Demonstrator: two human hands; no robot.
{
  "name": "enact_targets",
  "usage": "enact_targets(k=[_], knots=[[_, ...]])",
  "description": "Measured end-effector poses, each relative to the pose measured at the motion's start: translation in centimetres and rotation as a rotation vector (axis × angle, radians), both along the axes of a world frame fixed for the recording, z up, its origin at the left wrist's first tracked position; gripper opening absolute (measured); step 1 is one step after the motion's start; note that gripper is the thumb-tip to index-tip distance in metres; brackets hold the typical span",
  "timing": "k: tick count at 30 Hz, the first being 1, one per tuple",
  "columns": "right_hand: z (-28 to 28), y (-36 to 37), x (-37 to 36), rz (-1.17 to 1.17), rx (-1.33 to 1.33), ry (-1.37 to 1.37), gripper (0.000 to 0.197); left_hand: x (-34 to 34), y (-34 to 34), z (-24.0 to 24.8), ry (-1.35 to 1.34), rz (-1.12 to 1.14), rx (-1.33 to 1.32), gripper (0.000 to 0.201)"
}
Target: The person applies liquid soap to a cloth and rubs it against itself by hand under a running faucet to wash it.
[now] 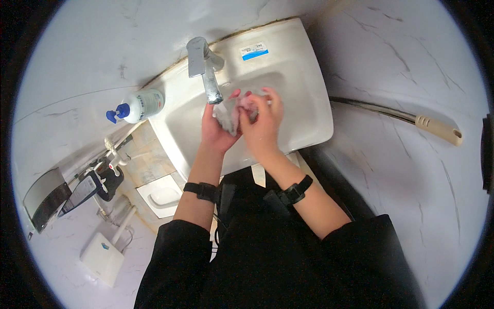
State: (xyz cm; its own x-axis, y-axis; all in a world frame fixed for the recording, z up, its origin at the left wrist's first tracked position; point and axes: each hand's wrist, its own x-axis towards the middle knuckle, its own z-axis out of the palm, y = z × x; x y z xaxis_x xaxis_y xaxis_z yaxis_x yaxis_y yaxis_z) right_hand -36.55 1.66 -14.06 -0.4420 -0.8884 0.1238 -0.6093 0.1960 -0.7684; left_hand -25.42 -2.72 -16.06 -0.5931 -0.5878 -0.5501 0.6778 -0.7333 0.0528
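Observation:
Both my hands are over the white sink [180, 139], just below the spout of the chrome faucet [210, 82]. Between them is a small crumpled cloth [226, 117], grey-white with a pinkish part, which looks wet. Palm up, my left hand [213, 131] cradles the cloth from the left and below. From the right, my right hand [264, 129] bends its fingers onto the pinkish part. Some fingertips and part of the cloth are blurred or hidden. Whether water runs from the spout I cannot tell.
A white pump bottle [145, 105] with a blue top rests at the sink's left edge. A pole with a beige grip [437, 130] leans at the right wall. Lower left are a squat toilet [167, 208], a white tank [103, 260] and a wall dispenser [49, 198].

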Motion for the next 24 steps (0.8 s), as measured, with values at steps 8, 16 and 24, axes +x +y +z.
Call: enact_targets(k=[8, 16, 24], knots=[[-0.4, 2.6, -2.7, -0.093, -0.019, -0.296, 0.027, 1.3, -0.5, -2.8, 0.01, -0.06, 0.061, 0.024], [-2.5, 4.4, -2.5, -0.076, 0.074, -0.452, 0.014, -0.4, -2.5, -2.1, -0.519, 0.033, 0.408, 0.019], [-2.0, 2.9, -0.5, -0.076, 0.273, -0.681, 0.014, 0.8, -1.9, -4.6, -0.621, -0.018, 0.147, 0.018]])
